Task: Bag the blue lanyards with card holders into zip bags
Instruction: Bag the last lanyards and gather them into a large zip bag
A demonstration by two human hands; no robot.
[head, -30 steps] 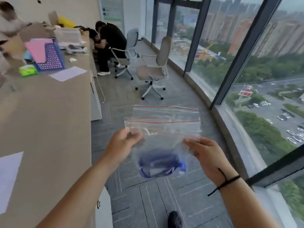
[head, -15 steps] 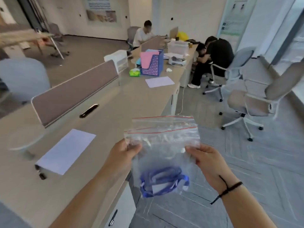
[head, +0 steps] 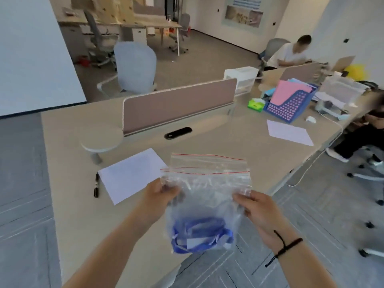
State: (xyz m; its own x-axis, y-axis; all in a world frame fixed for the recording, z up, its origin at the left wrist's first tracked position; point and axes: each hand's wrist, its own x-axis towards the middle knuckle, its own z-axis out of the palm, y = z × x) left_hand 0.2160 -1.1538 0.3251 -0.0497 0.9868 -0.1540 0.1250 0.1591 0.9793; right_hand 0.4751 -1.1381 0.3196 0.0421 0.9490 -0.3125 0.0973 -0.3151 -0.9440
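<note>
While both hands hold it up in the air over the near edge of the tabletop (head: 83,215), the clear zip bag (head: 205,196) hangs upright with its red-lined mouth at the top. Left hand (head: 162,194) has its grip clamped on the bag's left side just under the zip, thumb in front and fingers curled behind the plastic. Right hand (head: 257,210) pinches the right side at the same height; a black cord bracelet (head: 287,246) sits on that wrist. Down in the bottom of the bag lies the blue lanyard (head: 201,235), bunched up, with a pale card holder (head: 195,243) showing among the loops.

Just beyond the left hand, a white sheet of paper (head: 128,175) lies flat on the tabletop, with a black marker (head: 96,185) beside its left edge. Further back stands a brownish divider panel (head: 178,104). Toward the far right corner are a second sheet (head: 288,133), a blue file rack (head: 291,104) with pink paper, and a green tissue box (head: 255,104). Two people sit at the far end.
</note>
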